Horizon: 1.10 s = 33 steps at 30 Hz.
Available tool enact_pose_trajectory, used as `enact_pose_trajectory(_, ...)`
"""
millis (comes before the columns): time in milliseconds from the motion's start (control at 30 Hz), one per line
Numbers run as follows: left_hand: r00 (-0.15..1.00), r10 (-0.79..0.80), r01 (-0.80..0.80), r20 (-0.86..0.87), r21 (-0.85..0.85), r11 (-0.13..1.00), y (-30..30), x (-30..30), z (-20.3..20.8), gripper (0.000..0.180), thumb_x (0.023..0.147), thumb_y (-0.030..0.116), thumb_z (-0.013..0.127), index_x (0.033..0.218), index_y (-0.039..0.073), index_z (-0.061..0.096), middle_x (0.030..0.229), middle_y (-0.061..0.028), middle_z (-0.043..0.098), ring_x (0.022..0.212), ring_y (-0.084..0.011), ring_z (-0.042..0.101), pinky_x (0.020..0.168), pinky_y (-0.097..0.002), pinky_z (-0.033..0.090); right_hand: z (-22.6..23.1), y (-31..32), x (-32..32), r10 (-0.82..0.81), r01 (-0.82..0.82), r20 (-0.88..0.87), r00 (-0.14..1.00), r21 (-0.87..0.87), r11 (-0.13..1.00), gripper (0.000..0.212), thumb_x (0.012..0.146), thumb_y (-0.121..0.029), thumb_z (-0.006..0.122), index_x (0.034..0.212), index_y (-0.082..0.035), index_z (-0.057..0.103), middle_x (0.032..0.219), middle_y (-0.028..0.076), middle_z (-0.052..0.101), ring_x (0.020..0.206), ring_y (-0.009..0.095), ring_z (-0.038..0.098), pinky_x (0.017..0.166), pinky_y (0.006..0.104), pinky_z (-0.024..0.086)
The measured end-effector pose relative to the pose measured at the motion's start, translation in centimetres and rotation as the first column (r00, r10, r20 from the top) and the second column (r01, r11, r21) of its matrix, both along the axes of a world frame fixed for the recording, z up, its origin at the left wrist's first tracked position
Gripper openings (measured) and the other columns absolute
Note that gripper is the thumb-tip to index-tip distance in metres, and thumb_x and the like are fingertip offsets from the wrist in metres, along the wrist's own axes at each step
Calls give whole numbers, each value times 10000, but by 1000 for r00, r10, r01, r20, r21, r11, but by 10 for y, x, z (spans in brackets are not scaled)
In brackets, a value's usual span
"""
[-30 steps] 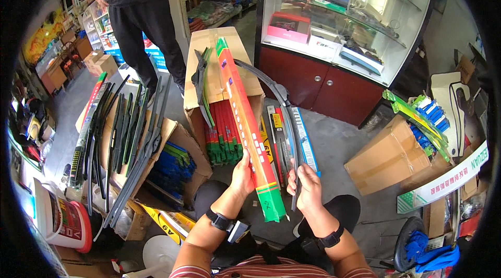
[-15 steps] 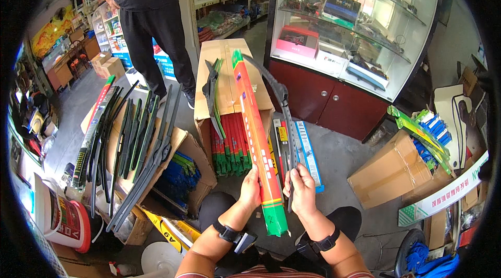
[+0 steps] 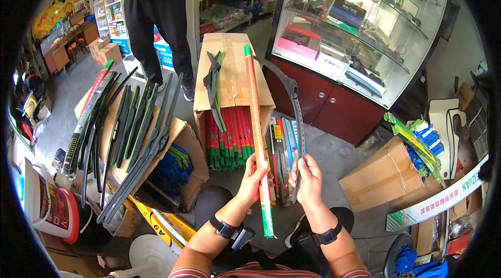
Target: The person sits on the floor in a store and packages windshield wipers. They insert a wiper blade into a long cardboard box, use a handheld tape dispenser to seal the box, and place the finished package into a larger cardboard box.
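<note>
My left hand (image 3: 252, 180) is closed round the lower part of a long, flat red-and-green wiper blade sleeve (image 3: 253, 105), held upright with its narrow edge facing me. To its right, my right hand (image 3: 309, 180) grips the lower end of a curved black wiper blade (image 3: 300, 126). Blade and sleeve stand side by side, apart. Behind them is a cardboard box (image 3: 232, 87) with its open side facing me, filled with red-and-green sleeves (image 3: 229, 142). Another black wiper (image 3: 212, 77) lies on top of that box.
Several black wiper blades (image 3: 138, 126) lie across an open carton at the left. A glass display cabinet (image 3: 318, 95) stands behind right. At right is a carton (image 3: 383, 173) of blue and green packages. A person (image 3: 156, 27) stands beyond; a white bucket (image 3: 52, 215) sits lower left.
The sleeve has turned from its broad printed face to its narrow edge. The wiper blade has shifted slightly to the right. Both hands have kept their hold.
</note>
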<state>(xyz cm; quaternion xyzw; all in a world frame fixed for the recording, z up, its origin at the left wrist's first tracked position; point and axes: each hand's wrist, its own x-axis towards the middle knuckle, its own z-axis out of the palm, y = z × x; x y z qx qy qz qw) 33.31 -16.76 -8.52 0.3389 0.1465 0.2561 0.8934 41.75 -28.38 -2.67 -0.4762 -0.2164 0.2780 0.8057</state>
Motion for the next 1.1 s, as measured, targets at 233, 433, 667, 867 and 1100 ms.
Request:
enact_pose_trajectory(233,952,288,-256,-104,244,935,-3,10,-16,485,847,235,682,1174,42,380,904,-32,518,773,-112,523,700,-253,472,5,9,-7,-23,22,27,999,12,1000,195,966,-166,466,1123,-55,498,747,0,490,559,70,458,463,213,394)
enact_pose_trajectory(433,931,322,-265,-170,289,920,0,11,-15,428,843,285,694,1010,26,396,885,-52,531,760,-103,523,701,-251,476,4,14,-17,-6,6,60,998,-2,1000,220,966,-166,466,1149,-47,491,752,2,493,558,64,455,468,211,399)
enact_pose_trajectory(667,924,337,-265,-180,332,905,-1,15,-20,395,852,245,683,995,7,402,880,-84,566,727,-124,571,662,-270,512,2,24,-15,-12,9,66,998,41,999,217,971,-153,449,1155,-44,482,756,10,487,556,67,452,470,212,398)
enact_pose_trajectory(867,925,348,-290,-151,313,905,0,16,-23,386,853,237,682,999,8,407,871,-86,575,713,-126,582,635,-265,516,2,26,-15,-25,26,80,997,-10,1000,172,972,-149,446,1107,-48,480,747,9,484,545,64,449,462,202,393)
enact_pose_trajectory(1100,949,286,-259,-134,187,948,1,15,-27,440,823,198,719,1035,-16,398,948,-122,595,790,-126,570,679,-286,514,-3,24,-17,53,-26,118,992,-219,975,104,971,-150,460,948,-49,472,670,-11,469,445,44,422,395,191,360)
